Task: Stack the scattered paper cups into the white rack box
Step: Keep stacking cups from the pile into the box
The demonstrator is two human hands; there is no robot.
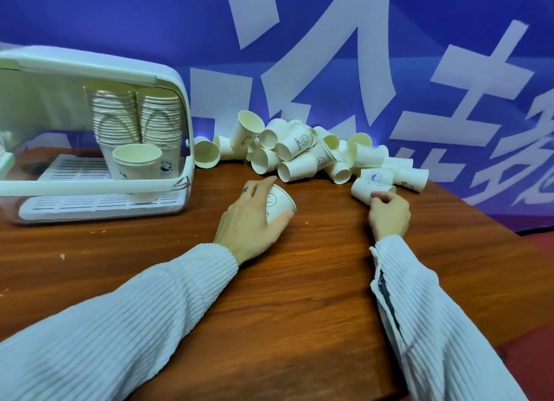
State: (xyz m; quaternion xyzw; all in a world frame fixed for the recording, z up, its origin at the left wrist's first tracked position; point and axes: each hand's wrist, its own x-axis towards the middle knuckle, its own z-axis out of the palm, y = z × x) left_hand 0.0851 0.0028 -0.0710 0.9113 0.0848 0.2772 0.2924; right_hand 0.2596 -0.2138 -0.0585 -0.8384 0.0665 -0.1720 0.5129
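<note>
Both hands grip light, crushable paper cups right of the white rack box (168, 80): our left hand (248, 221) wraps a smiley cup (278, 204), our right hand (389, 213) pinches a whale cup (364, 191), so we hold the walls gently.

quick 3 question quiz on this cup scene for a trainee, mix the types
1. True or false: the left hand holds a smiley cup.
2. Where do the tall stacks stand? A) in the white box B) on the floor C) on the loose pile
3. What does the right hand grip?

Key: 1 true; 2 A; 3 a cup lying on its side on the table.
</note>
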